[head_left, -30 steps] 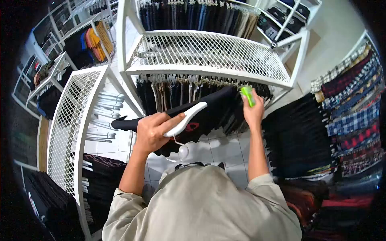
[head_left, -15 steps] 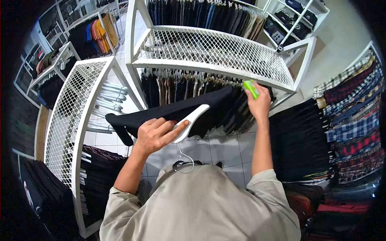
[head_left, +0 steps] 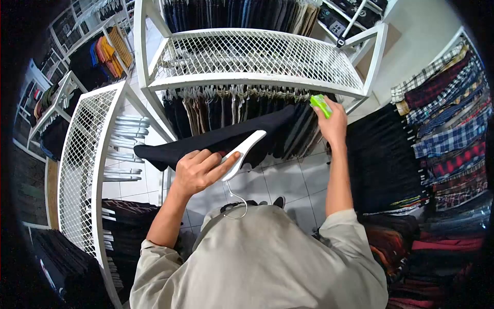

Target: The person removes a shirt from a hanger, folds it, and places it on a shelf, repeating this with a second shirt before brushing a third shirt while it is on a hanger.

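Hanger (head_left: 245, 154) tipped steeper, clasped in L hand (head_left: 197, 173).

I can read no word, brand, number or sign from here. Pale print shows on the dark clothes (head_left: 333, 24) at far right and on the black clothes (head_left: 64, 265) at near left, too small and blurred to make out.

Loose khaki-beige shirt (head_left: 288, 257), short sleeves, dark shoe.
The cloth looks plain and matte, softly creased across the back and shoulders—the left sleeve (head_left: 159, 270) and right sleeve (head_left: 350, 239) are wide, in the same beige, and end near the elbows; forearms, left hand (head_left: 196, 172) and right hand (head_left: 333, 123) are bare—and beyond the shirt shows the rounded tip of one dark shoe (head_left: 279, 202), its details too small to tell.
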`<act>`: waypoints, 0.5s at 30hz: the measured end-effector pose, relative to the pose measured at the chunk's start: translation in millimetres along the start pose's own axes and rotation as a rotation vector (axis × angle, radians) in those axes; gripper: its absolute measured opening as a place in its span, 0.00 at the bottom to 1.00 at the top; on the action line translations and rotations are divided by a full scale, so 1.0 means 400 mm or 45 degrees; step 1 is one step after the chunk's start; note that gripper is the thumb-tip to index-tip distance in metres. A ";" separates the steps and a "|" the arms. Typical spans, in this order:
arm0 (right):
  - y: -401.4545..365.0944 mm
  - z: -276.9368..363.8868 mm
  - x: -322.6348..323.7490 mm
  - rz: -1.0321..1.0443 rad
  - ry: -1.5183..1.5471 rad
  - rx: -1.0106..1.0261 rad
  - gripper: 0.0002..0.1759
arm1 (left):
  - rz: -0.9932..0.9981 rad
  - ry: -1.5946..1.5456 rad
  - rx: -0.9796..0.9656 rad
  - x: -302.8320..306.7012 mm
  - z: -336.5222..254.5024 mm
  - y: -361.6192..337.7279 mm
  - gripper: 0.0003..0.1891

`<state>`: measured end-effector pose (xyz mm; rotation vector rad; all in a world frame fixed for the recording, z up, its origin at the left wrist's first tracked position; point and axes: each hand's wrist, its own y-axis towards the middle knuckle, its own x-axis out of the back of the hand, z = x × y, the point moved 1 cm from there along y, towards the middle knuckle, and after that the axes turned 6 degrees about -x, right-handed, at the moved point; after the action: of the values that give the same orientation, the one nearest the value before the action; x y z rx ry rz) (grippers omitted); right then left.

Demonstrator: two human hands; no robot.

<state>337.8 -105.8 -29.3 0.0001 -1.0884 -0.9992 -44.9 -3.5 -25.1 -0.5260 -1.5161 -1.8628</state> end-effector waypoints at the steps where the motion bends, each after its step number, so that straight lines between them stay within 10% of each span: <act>1: -0.004 0.029 0.029 -0.008 0.000 0.015 0.24 | -0.012 0.012 0.003 -0.005 0.005 0.008 0.28; 9: -0.109 0.202 0.056 0.392 0.465 0.434 0.28 | 0.037 -0.058 -0.078 -0.044 -0.005 0.042 0.27; 15: -0.002 -0.032 0.038 0.009 0.107 -0.081 0.25 | 0.011 -0.025 -0.017 -0.036 -0.002 0.024 0.28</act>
<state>348.0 -122.3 -25.0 -0.0133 -0.9785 -1.0188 -27.9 -1.9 -28.6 -0.5571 -1.5130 -1.8675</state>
